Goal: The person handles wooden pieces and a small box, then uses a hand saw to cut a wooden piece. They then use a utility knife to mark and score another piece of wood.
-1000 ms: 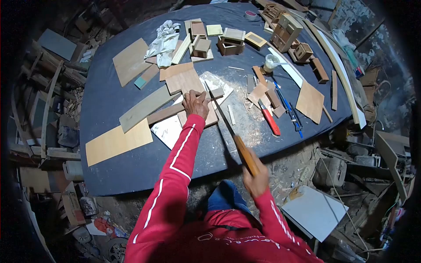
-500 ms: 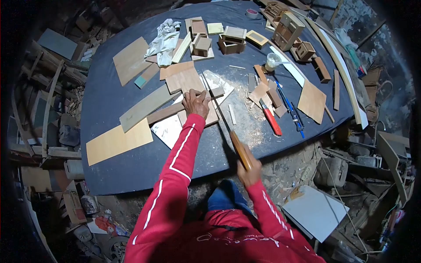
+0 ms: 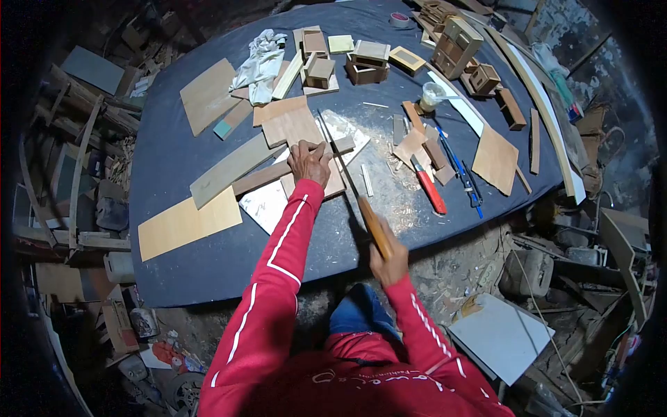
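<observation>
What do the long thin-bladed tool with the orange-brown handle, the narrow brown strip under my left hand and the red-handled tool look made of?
Long thin-bladed tool: handle probably varnished wood, smooth and orange-brown; narrow dark blade likely metal.
Narrow brown strip: apparently bare wood, without visible gloss.
Red-handled tool: handle perhaps plastic or painted, being evenly bright red.

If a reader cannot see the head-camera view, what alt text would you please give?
A person's right hand grips a thin-bladed saw with an orange-brown wooden handle, its blade crossing a narrow brown wooden strip that the left hand holds down. A red-handled tool lies nearby on a dark cloth-covered table.
</observation>
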Demonstrator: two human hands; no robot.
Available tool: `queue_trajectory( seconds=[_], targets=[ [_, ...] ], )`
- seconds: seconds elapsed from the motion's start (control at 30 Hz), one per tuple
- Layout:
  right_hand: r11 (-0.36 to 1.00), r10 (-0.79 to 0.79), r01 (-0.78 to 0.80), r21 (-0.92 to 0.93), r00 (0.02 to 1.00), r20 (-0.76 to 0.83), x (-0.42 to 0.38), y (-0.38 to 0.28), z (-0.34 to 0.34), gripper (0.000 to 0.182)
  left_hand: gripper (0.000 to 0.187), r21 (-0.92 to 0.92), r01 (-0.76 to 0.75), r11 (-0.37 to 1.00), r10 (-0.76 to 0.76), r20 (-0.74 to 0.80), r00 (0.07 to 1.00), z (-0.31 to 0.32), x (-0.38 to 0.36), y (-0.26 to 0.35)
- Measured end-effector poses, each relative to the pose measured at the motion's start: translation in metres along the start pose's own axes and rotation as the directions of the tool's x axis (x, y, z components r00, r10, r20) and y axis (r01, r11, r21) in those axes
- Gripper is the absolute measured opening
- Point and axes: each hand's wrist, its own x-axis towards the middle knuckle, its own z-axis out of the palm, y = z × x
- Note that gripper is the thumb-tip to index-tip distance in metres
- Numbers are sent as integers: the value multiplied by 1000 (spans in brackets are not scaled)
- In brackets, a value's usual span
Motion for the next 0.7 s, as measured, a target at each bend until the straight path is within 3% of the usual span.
queue_trajectory(
  seconds=[0.1,0.17,0.27,0.4,0.43,0.47,0.5,0.57,0.63,0.7],
  targets=[
    [987,-156,159,34,985,-73,8,8,1,61,30,8,-26,1000,26,-34,999,1,0,3],
    [998,35,-38,51,998,54,-28,-10,-29,58,29,14,11,1000,-11,-1,1000,-1,0,3],
    [994,102,-106,29,990,99,-62,-32,-54,58,29,11,9,1000,-9,-18,1000,-1,-1,5],
    [993,68,-72,89,996,49,-38,-27,-34,56,29,-3,-4,1000,4,-24,1000,3,-1,1],
    [999,23,-19,-40,996,83,-18,-18,-22,59,29,-1,-2,1000,2,-22,1000,3,-1,1],
    [993,-114,115,23,993,-42,-1,-9,-3,61,29,13,-11,1000,12,-29,1000,2,-1,0],
    [993,-110,112,27,993,-48,1,-12,-4,61,28,25,-26,999,26,-34,999,1,-1,1],
    [990,48,-53,127,998,47,4,-20,-17,61,29,17,-22,1000,22,-36,999,1,0,4],
    [998,-45,44,47,999,12,-27,-28,-38,61,28,28,25,999,-26,24,999,-1,0,4],
    [994,94,-99,53,991,91,-56,-47,-63,59,28,30,30,999,-31,15,999,-1,0,6]
  ],
)
